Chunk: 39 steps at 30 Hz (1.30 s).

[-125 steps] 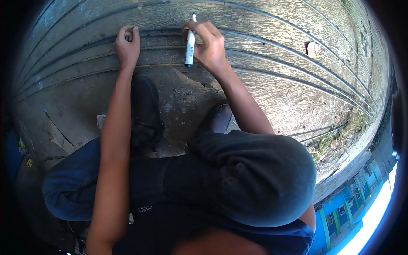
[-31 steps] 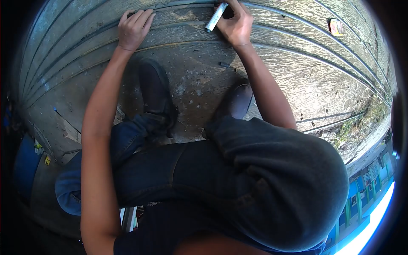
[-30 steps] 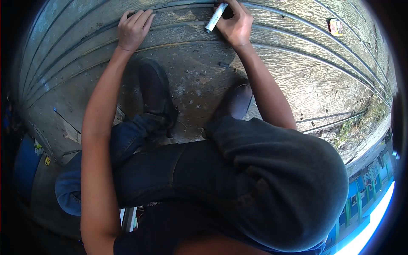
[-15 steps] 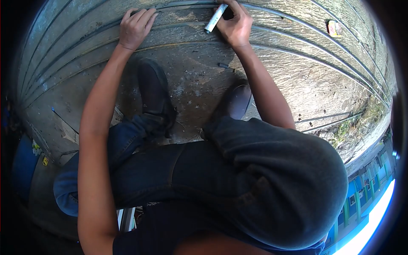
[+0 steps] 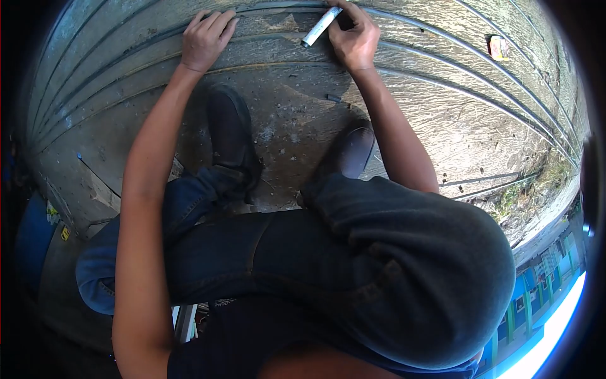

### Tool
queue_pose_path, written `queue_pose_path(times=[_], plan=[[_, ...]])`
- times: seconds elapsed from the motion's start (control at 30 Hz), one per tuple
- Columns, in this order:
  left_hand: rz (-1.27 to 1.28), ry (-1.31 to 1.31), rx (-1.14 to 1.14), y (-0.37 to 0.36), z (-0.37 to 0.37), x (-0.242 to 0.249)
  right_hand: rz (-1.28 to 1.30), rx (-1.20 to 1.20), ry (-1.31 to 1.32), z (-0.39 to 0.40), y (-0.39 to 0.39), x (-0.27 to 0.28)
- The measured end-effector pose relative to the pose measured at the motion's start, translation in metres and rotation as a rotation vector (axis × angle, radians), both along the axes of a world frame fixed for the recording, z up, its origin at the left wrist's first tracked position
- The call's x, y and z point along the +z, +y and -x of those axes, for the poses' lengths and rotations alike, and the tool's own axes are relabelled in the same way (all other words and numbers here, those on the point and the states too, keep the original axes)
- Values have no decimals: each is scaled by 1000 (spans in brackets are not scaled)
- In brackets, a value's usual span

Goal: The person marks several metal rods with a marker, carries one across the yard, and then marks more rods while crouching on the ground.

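Note:
Several long thin metal rods (image 5: 435, 55) lie across the ground, bowed by the wide lens. At the upper left, my left hand (image 5: 207, 41) is over one of the rods, its fingers curled down around it. My right hand (image 5: 356, 41) holds a white marker (image 5: 320, 28) between thumb and fingers. The marker slants, with its dark butt end toward the lower left and its upper end close to a rod. A small dark cylindrical piece (image 5: 333, 98) lies on the ground below the right hand.
My two dark boots (image 5: 228, 123) stand on the rough concrete ground (image 5: 284, 139) just nearer than the rods. A small crumpled coloured wrapper (image 5: 499, 48) lies at the upper right. Grass (image 5: 524, 192) grows along the right edge, near a short thin rod (image 5: 489, 185).
Both hands have shifted slightly to the right. The marker has tilted a little flatter in my right hand, its dark end moving left. My left hand stays at the rod.

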<state>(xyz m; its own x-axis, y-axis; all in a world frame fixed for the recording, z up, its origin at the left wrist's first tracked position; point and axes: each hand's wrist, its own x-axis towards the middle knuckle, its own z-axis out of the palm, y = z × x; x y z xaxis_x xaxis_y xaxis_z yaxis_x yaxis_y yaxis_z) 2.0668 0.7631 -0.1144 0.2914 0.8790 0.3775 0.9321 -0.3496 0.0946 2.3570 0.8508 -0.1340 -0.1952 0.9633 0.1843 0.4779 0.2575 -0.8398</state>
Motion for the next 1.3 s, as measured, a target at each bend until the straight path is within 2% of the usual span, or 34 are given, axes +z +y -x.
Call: queue_pose_path(times=[0.73, 0.8, 0.93, 1.1, 1.3], plan=[[31, -28, 24, 0, -3, 7, 15, 1, -37, 2, 0, -1], [-1, -49, 35, 0, -5, 7, 78, 27, -34, 0, 0, 2], [-17, -40, 56, 1, -8, 9, 6, 33, 36, 1, 0, 2], [-18, -3, 60, -2, -6, 5, 61, 26, -41, 0, 0, 5], [21, 14, 48, -2, -7, 9, 99, 16, -17, 0, -1, 6]])
